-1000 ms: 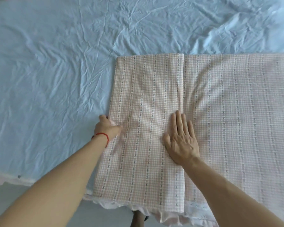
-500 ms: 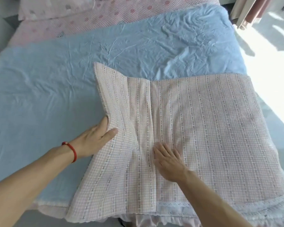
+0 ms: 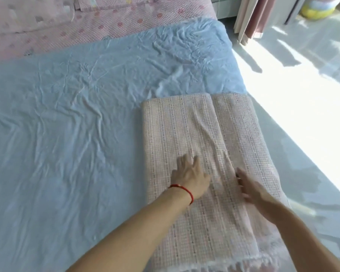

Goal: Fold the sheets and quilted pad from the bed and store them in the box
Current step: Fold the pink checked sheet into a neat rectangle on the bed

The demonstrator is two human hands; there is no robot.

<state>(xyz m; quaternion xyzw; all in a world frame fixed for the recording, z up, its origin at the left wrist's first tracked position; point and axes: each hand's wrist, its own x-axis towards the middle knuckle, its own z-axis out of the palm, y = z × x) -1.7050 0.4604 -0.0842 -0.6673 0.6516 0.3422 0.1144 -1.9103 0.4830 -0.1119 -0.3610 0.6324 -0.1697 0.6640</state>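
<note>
A pink checked sheet (image 3: 185,122) lies folded into a long narrow strip on the bed's right side, with its lace hem at the near edge. My left hand (image 3: 189,173), with a red cord at the wrist, rests flat on the top fold with fingers spread. My right hand (image 3: 247,185) lies flat just right of it, along the fold's edge. A wrinkled light blue sheet (image 3: 77,114) covers the rest of the bed. A pink quilted pad (image 3: 86,24) with red dots shows at the head of the bed. No box is in view.
Pale pillows (image 3: 28,14) lie at the far left. The sunlit floor (image 3: 302,118) runs along the bed's right side. Curtains (image 3: 251,16) hang at the far right, with a yellow and blue object (image 3: 317,6) beyond them.
My left hand carried the pink sheet's left flap over to the right, and the sheet is now narrower. Both hands now lie flat on the new top layer. The view swung right.
</note>
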